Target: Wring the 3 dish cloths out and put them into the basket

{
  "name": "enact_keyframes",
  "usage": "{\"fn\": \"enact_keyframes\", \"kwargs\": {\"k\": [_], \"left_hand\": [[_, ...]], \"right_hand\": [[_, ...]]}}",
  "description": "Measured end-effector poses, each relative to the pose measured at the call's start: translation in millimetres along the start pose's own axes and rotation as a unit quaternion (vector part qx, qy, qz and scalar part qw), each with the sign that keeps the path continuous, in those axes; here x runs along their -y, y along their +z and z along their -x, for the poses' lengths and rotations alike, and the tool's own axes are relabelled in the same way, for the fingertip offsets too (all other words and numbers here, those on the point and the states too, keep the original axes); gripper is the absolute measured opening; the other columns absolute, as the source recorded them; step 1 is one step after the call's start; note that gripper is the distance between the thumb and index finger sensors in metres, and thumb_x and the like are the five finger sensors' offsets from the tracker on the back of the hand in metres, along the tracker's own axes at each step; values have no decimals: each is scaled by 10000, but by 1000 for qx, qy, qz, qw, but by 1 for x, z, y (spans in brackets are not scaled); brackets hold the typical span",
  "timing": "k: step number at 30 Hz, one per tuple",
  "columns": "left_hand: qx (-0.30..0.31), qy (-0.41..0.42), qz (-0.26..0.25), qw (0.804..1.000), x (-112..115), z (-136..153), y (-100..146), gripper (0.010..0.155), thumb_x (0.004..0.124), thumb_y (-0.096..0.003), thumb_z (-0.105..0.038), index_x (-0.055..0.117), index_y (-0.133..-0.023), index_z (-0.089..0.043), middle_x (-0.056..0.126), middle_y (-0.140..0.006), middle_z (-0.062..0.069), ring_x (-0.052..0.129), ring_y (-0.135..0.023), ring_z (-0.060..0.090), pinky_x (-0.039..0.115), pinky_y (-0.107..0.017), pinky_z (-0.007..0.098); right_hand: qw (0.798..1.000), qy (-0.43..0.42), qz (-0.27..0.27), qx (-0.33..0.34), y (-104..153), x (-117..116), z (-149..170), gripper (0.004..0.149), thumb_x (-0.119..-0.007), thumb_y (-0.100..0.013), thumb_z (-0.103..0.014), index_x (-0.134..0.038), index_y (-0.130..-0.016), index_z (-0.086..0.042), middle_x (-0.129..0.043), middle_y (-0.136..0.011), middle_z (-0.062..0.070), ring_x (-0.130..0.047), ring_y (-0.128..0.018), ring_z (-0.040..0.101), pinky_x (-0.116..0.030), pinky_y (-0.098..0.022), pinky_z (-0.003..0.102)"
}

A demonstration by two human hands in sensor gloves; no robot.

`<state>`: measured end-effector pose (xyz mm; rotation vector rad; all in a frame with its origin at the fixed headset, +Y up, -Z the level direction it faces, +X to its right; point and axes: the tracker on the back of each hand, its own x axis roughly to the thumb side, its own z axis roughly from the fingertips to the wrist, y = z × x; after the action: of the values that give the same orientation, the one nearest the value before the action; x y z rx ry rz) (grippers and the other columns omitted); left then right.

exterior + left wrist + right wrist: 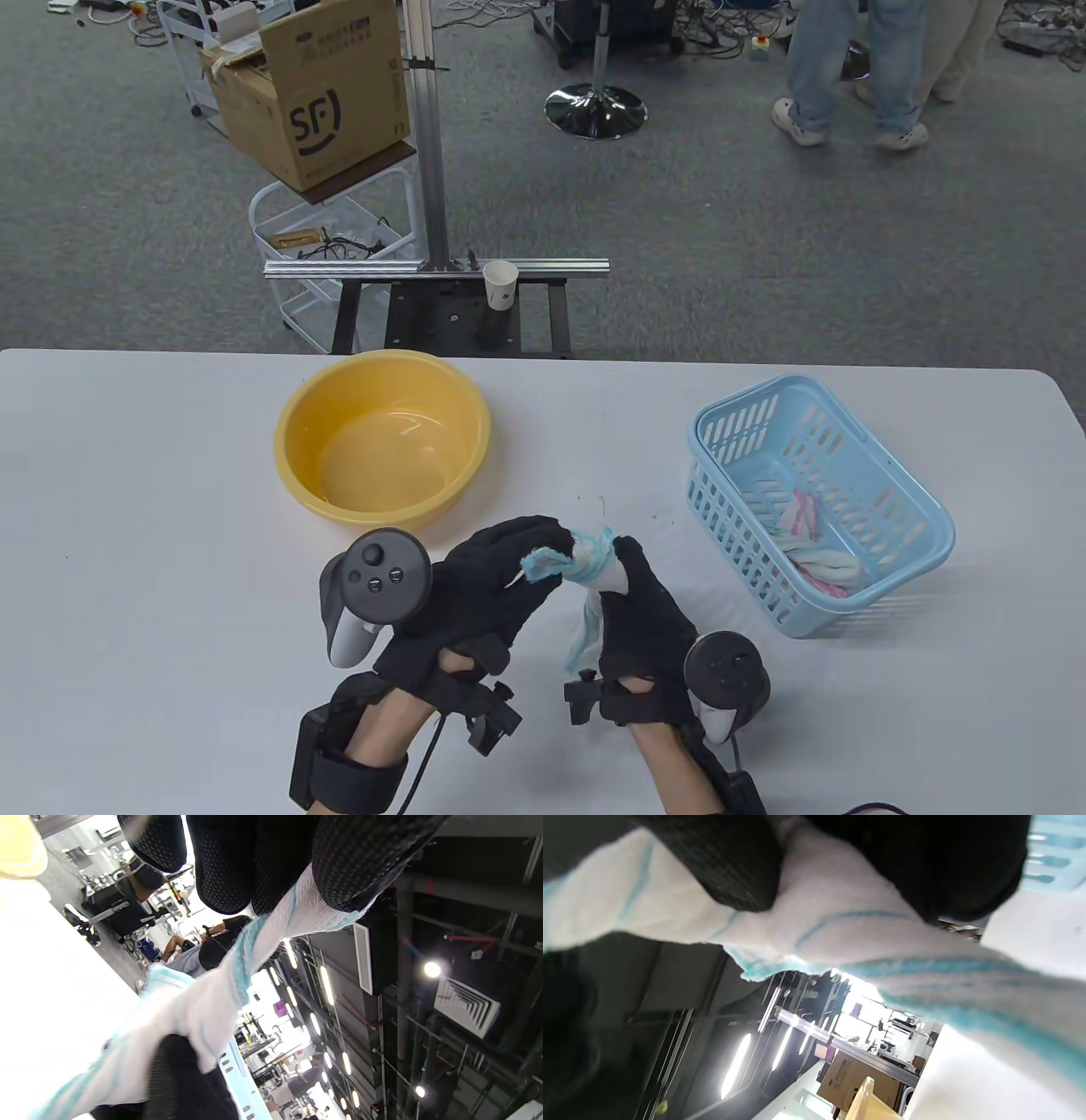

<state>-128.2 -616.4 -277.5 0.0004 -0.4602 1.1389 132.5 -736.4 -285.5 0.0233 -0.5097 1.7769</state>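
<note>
Table view: a white table (127, 509) is shown with a yellow basin (293, 458) at centre left and a light blue basket (738, 407) at right, the two well apart. No cloth is seen in the basin; its inner surface is bare and glossy. Crumpled cloths with pink and white stripes (810, 535) are seen lying on the basket floor; their number cannot be told. A white cloth with blue edging (585, 564) is held above the table, in front of the basin and to the left of the basket. One end is gripped by the curled fingers of the left hand (484, 594), the other is enclosed by the right hand (640, 628), and a loose tail hangs down between the two hands. A paper cup (501, 284) is seen on a metal frame beyond the table, beside a cardboard box (310, 102).

Left wrist view: the cloth (220, 997) is shown twisted into a tight rope, clamped at the top edge by the gloved left fingers (352, 866). The slotted basket wall (237, 1073) is visible below it.

Right wrist view: the cloth (840, 925) is shown pressed under the curled right fingers (729, 870), filling most of the picture. The basin rim (869, 1099) appears at the lower edge.
</note>
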Motion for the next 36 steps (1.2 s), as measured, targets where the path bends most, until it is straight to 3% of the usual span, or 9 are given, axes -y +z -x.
{"fn": "enact_keyframes", "kwargs": {"k": [7,14,18,23,29,32,36], "left_hand": [[-71,59,-9,996,3,69,12,484,859,-478,-382,831,-954,-298,777,-1025,-45,808,-963,283,610,-751,571],[-162,133,28,977,20,138,20,488,863,-474,-402,839,-950,-299,772,-1027,-34,800,-962,296,601,-750,575],[-194,171,50,965,22,160,27,490,860,-475,-418,839,-946,-286,762,-1032,-21,790,-962,309,592,-750,579],[-214,185,31,959,9,174,39,497,844,-484,-420,826,-960,-278,751,-1039,-11,782,-964,316,583,-752,584],[-207,208,2,956,-6,181,46,597,844,-478,-482,725,-1036,-304,672,-1090,-27,708,-1020,313,532,-776,591],[-182,217,46,958,5,173,40,733,866,-447,-552,607,-1097,-335,563,-1149,-43,559,-1108,309,435,-802,610],[-175,210,193,942,33,159,32,1009,861,-387,-700,300,-1159,-372,269,-1220,-87,188,-1185,272,194,-814,629]], "right_hand": [[991,-110,25,-70,-5,9,12,508,-851,-497,-311,-739,-937,-85,-994,-725,152,-1024,-585,371,-823,-472,566],[972,-205,-12,-113,-6,1,24,491,-855,-495,-261,-733,-956,-141,-972,-791,135,-995,-657,382,-800,-519,574],[978,-181,-21,-98,-7,1,24,476,-851,-497,-262,-747,-954,-179,-972,-803,120,-1005,-647,362,-816,-508,556],[977,-190,-18,-98,-10,8,25,462,-835,-504,-240,-749,-956,-200,-949,-828,130,-992,-658,372,-807,-514,562],[976,-185,-56,-97,-12,7,25,456,-826,-503,-214,-755,-954,-210,-927,-853,131,-981,-671,372,-795,-529,569],[968,-190,-131,-98,-10,-7,22,459,-825,-504,-211,-751,-957,-201,-933,-851,128,-980,-676,373,-789,-537,573],[947,-199,-233,-101,-2,-29,13,460,-824,-507,-215,-750,-960,-190,-943,-845,119,-972,-697,375,-773,-558,581]]}}
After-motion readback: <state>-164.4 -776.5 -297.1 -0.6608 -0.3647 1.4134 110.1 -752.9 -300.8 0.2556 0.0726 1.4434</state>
